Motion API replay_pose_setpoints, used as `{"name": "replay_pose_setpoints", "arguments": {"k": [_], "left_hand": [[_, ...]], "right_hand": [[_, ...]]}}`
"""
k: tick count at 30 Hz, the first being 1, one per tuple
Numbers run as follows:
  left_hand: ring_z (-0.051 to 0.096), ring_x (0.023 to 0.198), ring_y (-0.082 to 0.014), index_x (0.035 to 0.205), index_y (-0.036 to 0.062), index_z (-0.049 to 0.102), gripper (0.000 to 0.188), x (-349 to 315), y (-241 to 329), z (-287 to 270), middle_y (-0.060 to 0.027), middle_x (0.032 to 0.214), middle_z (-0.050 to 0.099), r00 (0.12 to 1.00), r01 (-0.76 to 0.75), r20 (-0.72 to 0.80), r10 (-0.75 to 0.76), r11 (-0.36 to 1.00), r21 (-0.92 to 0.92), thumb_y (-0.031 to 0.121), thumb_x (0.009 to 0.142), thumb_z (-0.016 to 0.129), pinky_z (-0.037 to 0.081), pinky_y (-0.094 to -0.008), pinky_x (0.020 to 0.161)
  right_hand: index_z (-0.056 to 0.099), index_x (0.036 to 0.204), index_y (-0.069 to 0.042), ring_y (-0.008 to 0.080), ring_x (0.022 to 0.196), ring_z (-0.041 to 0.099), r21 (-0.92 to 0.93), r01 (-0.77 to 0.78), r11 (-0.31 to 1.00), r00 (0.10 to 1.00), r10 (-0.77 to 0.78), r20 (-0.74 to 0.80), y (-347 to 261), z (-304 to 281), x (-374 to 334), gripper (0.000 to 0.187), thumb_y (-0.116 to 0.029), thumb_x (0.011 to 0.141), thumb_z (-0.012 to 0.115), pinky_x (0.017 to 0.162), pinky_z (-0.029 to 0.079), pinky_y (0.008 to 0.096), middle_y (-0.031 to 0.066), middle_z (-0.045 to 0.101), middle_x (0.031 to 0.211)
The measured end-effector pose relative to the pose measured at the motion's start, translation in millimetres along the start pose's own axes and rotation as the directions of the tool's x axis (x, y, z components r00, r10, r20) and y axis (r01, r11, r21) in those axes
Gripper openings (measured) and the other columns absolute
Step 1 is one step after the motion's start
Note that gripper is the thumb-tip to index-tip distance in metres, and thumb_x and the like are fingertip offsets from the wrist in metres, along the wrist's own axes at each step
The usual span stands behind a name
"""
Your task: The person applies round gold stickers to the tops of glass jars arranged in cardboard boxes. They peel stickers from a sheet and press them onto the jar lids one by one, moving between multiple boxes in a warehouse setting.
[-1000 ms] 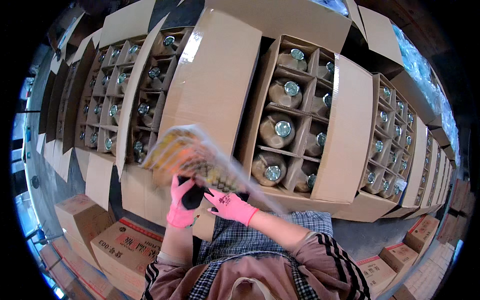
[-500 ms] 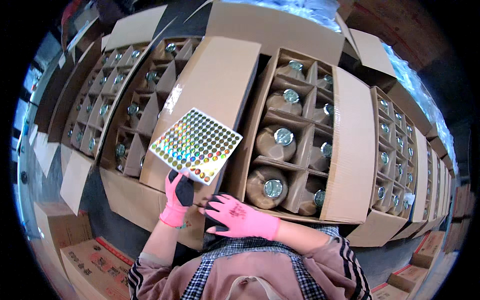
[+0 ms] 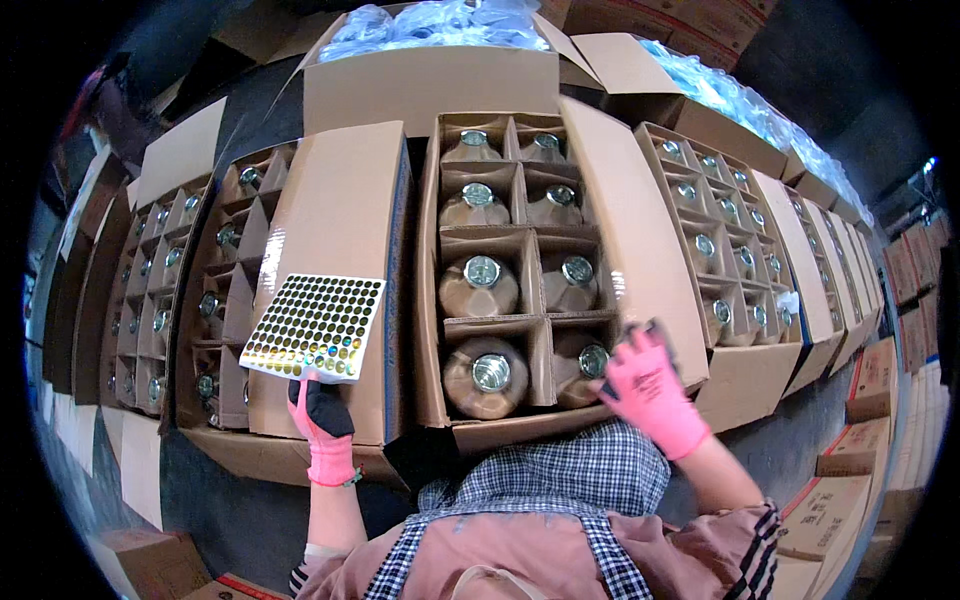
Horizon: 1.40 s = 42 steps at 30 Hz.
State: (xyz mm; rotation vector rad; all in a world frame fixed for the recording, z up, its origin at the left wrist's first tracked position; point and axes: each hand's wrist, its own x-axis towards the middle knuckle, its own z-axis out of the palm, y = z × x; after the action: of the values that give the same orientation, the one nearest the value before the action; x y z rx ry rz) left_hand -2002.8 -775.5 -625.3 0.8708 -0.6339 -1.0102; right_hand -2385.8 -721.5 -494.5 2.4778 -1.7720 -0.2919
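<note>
My left hand (image 3: 322, 428), in a pink glove with black fingertips, pinches the near edge of a white sheet of round, shiny gold stickers (image 3: 318, 325). The sheet is tilted over the closed half of a cardboard flap. On the right, my right hand (image 3: 655, 392), gloved alike, is open over the near right corner of an open carton (image 3: 432, 330). Its fingers reach over the carton's right flap (image 3: 640, 220), and the thumb side is close to a glass bottle (image 3: 590, 362). Whether it touches either, I cannot tell. Capped bottles stand upright between cardboard dividers.
More open cartons of bottles (image 3: 715, 240) run in a row to the right, others (image 3: 160, 290) to the left. Behind stands a box filled with clear bluish plastic (image 3: 430, 28). Closed cartons (image 3: 825, 515) lie on the floor at the lower right.
My right hand has moved right, from beside the left hand to the carton's near right corner. The view has shifted; the sticker sheet now sits lower and further left in the picture, still in my left hand.
</note>
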Motion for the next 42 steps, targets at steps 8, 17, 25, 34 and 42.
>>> {"name": "replay_pose_setpoints", "arguments": {"k": [8,17,25,34,42], "left_hand": [[0.052,0.101,-0.024,0.115,-0.007,0.047,0.032,-1,10,-8,-0.0148,0.113,0.052,0.999,-0.022,-0.038,0.022,1.0,-0.008,0.006,0.085,0.047,0.042,-0.0362,0.088],[0.058,0.075,-0.0121,0.097,-0.0009,0.058,0.015,-13,14,11,-0.0047,0.086,0.061,0.985,0.029,-0.173,-0.018,0.998,0.057,0.001,0.082,0.056,0.047,-0.0242,0.069],[0.053,0.071,-0.0088,0.088,0.0011,0.057,0.007,-72,38,83,-0.0008,0.081,0.058,0.98,0.194,-0.031,-0.197,0.978,-0.073,0.006,0.084,0.054,0.043,-0.0201,0.067],[0.059,0.081,-0.0113,0.097,0.0025,0.061,0.022,-78,30,75,-0.003,0.09,0.063,0.902,0.387,0.203,-0.381,0.922,0.014,0.003,0.076,0.064,0.046,-0.0253,0.073],[0.057,0.094,-0.0138,0.107,0.0018,0.056,0.036,-80,29,63,-0.0057,0.102,0.061,0.846,0.348,0.409,-0.342,0.935,0.062,0.001,0.073,0.068,0.046,-0.0278,0.081]], "right_hand": [[0.049,0.114,-0.003,0.0343,0.115,0.038,-0.342,-0.726,0.597,0.685,0.671,-0.283,136,-24,-63,0.057,-0.031,0.069,0.067,0.096,0.031,0.0461,0.0167,0.045,0.117],[0.039,0.125,0.003,0.0379,0.123,0.031,0.086,-0.805,0.587,0.592,0.805,0.05,186,119,-96,0.066,-0.043,0.081,0.055,0.102,0.028,0.0427,0.0244,0.036,0.13],[0.048,0.117,-0.002,0.0368,0.117,0.04,0.578,0.096,0.81,0.816,0.269,-0.511,-16,-17,8,0.05,-0.017,0.071,0.064,0.097,0.033,0.0442,0.0186,0.046,0.12],[0.035,0.128,0.0,0.0271,0.101,0.052,0.924,0.306,0.231,0.892,0.268,-0.363,-128,-2,54,0.085,-0.029,0.061,0.079,0.086,0.042,0.0358,0.0181,0.049,0.115],[0.058,0.098,-0.006,0.0372,0.101,0.05,0.561,0.474,0.679,0.751,0.02,-0.66,-127,4,62,0.046,-0.015,0.057,0.075,0.088,0.04,0.046,0.0133,0.056,0.104]]}}
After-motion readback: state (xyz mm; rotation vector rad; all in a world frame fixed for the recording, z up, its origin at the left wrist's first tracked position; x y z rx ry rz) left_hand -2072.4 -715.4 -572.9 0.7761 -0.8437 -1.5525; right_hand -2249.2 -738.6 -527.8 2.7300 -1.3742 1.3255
